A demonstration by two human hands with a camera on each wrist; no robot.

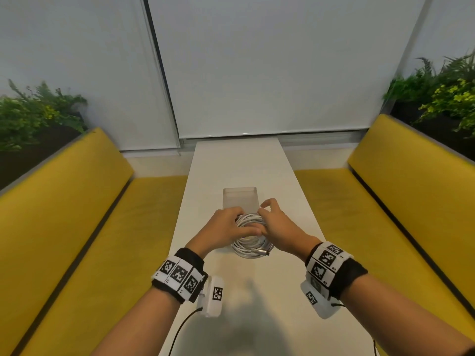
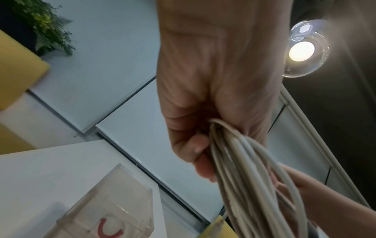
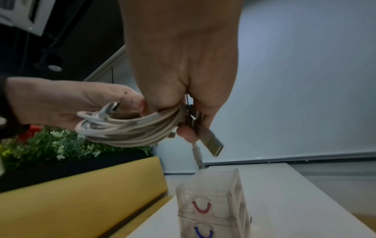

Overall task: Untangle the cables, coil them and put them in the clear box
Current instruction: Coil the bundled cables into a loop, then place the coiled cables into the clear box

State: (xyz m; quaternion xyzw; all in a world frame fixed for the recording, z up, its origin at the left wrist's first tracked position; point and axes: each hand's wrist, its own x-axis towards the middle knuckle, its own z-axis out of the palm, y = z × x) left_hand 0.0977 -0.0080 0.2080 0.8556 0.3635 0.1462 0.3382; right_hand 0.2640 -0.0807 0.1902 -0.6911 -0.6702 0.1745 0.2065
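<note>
Above a white table [image 1: 239,160], I hold a coil of white cables [image 1: 250,231] between both hands, over the near end of the clear box [image 1: 240,197], which stands on the tabletop just beyond my knuckles.

My left hand [image 1: 226,227] curls its fingers [image 2: 200,154] round one side of the bundle; my right hand [image 1: 276,227] clamps the opposite side, thumb and fingers [image 3: 186,133] squeezed together on the loops.

The risk, as I judge it: the coil springs open the moment either grip slackens, since nothing ties the loops together (no strap or clip shows in any view). A metal USB plug [image 3: 210,142] sticks out below my right fingers, and a second thin connector [image 3: 197,153] dangles beneath it; either could catch on the box's rim on the way down and drag loops loose. The coil also looks about as wide as the box, so forcing it in flat might tip the box or buckle the loops.

Both wrists angle inward, palms facing each other, forearms converging over the table.
</note>
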